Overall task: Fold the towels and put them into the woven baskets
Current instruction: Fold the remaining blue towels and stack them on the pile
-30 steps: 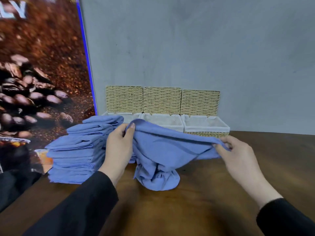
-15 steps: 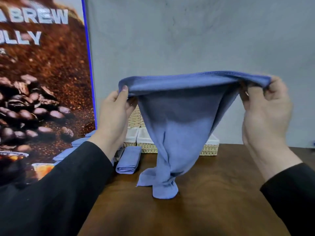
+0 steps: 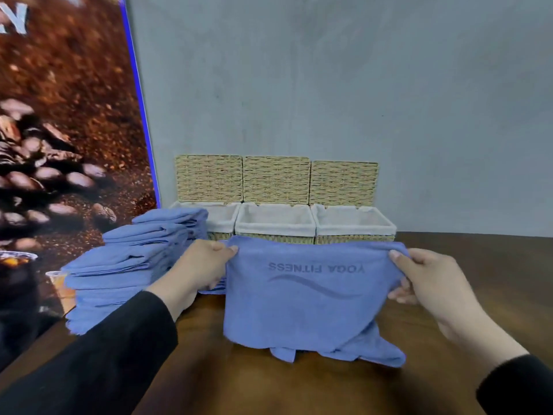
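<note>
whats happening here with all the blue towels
A person is folding towels at a wooden table. Both hands, left hand and right hand, pinch the top corners of one blue towel, whose lower part lies bunched on the table. A stack of towels sits to the left. Three lined woven baskets stand open at the back; no towels show in them.

Both hands are up: the left hand (image 3: 200, 269) and right hand (image 3: 431, 280) pinch the top corners of a blue towel (image 3: 302, 301), its lower edge bunched on the tabletop (image 3: 449, 381). Behind stand three woven baskets (image 3: 275, 226), lids open; a towel stack (image 3: 125, 265) sits left.
</note>
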The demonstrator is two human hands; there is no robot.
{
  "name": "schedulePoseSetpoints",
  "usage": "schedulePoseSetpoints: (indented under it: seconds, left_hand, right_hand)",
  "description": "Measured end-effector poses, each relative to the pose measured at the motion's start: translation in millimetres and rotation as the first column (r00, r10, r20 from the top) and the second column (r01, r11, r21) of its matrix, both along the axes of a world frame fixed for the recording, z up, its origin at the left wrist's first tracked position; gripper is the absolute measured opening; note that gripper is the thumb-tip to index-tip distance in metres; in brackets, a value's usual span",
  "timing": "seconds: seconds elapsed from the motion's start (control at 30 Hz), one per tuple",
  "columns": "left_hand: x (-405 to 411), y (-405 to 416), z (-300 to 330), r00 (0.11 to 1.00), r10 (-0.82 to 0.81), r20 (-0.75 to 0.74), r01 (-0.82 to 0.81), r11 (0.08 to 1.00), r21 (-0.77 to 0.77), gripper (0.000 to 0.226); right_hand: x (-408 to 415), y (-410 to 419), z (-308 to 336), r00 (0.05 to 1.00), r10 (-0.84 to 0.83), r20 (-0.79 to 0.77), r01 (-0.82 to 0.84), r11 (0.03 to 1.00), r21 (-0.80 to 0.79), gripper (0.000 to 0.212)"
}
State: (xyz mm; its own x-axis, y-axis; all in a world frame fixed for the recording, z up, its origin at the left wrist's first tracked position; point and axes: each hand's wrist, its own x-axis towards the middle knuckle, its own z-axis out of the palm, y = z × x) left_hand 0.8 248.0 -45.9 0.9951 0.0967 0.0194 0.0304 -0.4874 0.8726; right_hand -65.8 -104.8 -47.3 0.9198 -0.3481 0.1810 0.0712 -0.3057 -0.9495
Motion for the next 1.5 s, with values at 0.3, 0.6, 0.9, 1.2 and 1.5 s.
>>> schedulePoseSetpoints:
  seconds: [0.3, 0.6, 0.9, 1.2, 1.5]
  left_hand:
    - [90.8, -41.7, 37.1, 0.985, 0.114, 0.134, -0.050, 0.912, -0.408, 0.018]
    - [116.1, -75.3, 2.8, 0.947, -0.119, 0.299, 0.076, 0.985, 0.152, 0.041]
    - [35.3, -63.3, -84.2, 0.794, -0.600, 0.096, 0.531, 0.762, 0.370, 0.049]
    - [36.7, -56.8, -94.9, 0.745, -0.648, 0.161, 0.513, 0.710, 0.483, 0.018]
    - [30.4, -61.3, -95.9, 0.683, -0.717, 0.139, 0.513, 0.607, 0.607, 0.036]
  right_hand:
    - [116.6, -4.4, 21.7, 0.992, -0.087, 0.095, 0.077, 0.992, 0.105, 0.018]
    - [155.2, 6.7, -28.0, 0.989, 0.139, -0.050, -0.147, 0.957, -0.251, 0.065]
    - [96.4, -2.8, -83.8, 0.885, 0.384, -0.265, -0.466, 0.739, -0.486, 0.009]
    - [95.8, -11.8, -87.3, 0.759, 0.507, -0.409, -0.645, 0.495, -0.583, 0.009]
    - [94.5, -12.2, -84.0, 0.941, 0.330, -0.080, -0.328, 0.825, -0.461, 0.008]
